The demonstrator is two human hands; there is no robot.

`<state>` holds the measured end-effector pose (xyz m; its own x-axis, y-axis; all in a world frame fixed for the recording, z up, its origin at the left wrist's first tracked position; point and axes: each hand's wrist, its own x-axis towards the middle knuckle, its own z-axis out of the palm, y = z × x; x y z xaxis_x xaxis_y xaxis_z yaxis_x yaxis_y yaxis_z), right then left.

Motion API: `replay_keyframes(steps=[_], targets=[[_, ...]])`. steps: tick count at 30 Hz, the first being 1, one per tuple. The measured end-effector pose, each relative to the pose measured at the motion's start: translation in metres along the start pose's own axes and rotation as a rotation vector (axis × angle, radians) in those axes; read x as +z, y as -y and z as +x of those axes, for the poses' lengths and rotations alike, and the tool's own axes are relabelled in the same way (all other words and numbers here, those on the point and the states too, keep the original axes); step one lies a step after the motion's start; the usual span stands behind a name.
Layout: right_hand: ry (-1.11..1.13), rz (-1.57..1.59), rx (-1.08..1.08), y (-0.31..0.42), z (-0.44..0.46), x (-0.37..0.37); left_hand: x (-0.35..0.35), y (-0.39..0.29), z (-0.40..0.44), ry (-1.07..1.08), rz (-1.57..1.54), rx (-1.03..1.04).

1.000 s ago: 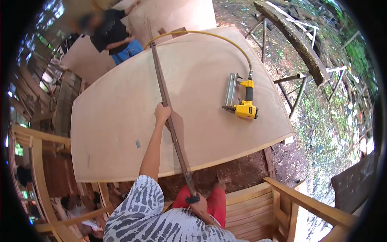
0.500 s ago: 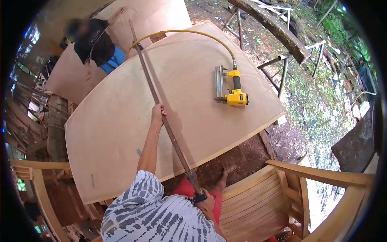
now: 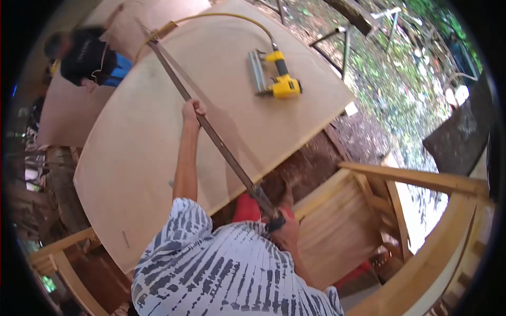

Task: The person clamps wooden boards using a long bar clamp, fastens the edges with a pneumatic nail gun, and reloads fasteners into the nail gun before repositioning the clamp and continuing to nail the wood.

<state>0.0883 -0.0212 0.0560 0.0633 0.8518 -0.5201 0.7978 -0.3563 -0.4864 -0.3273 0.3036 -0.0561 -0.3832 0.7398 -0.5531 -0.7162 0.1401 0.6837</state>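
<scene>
A long dark metal bar clamp (image 3: 221, 146) slants over the curved plywood panel (image 3: 126, 152), its near end past the panel's front edge. My left hand (image 3: 193, 111) is wrapped round the bar about halfway along. At the near end, close to my red shorts, my right hand (image 3: 284, 230) grips the clamp by its black handle. A yellow nail gun (image 3: 285, 86) lies on the panel to the right of the bar, joined to a yellow hose (image 3: 232, 16).
Another person (image 3: 89, 58) in a dark shirt stands beyond the panel at the upper left. A slatted wooden bench (image 3: 337, 226) is at the lower right. Metal trestles (image 3: 346, 50) and a dark board (image 3: 464, 129) stand to the right.
The view has turned, so panel, nail gun and other person sit further left and higher. Both hands remain on the clamp, which now slants more across the view.
</scene>
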Motion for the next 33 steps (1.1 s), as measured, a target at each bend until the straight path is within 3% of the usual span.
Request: replay_keyframes(steps=[6, 10, 14, 17, 20, 23, 25, 27, 28, 30, 32, 33], targets=[[0.007, 0.215, 0.066, -0.013, 0.033, -0.007, 0.03, 0.024, 0.018, -0.046, 0.031, -0.027], [-0.016, 0.119, 0.04, -0.004, 0.05, -0.029, 0.053, 0.036, 0.038, -0.013, 0.021, -0.051], [-0.027, 0.187, 0.041, -0.019, 0.067, -0.047, 0.092, 0.048, 0.038, -0.097, 0.087, -0.051], [0.023, 0.212, 0.038, -0.022, 0.085, -0.075, 0.116, 0.059, 0.049, -0.035, 0.072, -0.025], [-0.031, 0.134, -0.028, -0.059, 0.104, -0.082, 0.137, 0.066, 0.05, -0.097, 0.054, 0.036], [0.055, 0.131, -0.007, -0.066, 0.127, -0.099, 0.143, 0.073, 0.031, -0.167, 0.112, 0.03], [0.07, 0.128, 0.009, -0.081, 0.137, -0.102, 0.111, 0.078, 0.071, 0.085, 0.098, -0.026], [0.036, 0.074, -0.094, -0.092, 0.147, -0.09, 0.131, 0.059, 0.022, 0.053, 0.412, 0.038], [0.042, 0.079, -0.08, -0.094, 0.148, -0.083, 0.137, 0.058, -0.01, -0.274, 0.921, 0.494], [0.07, 0.026, -0.078, -0.099, 0.159, -0.079, 0.152, 0.05, -0.069, -0.611, 1.399, 0.976], [0.076, 0.055, -0.084, -0.11, 0.162, -0.09, 0.164, 0.052, -0.121, 0.17, 1.404, 1.227], [0.082, 0.077, -0.087, -0.108, 0.162, -0.091, 0.163, 0.059, -0.132, 0.401, 1.434, 1.121]])
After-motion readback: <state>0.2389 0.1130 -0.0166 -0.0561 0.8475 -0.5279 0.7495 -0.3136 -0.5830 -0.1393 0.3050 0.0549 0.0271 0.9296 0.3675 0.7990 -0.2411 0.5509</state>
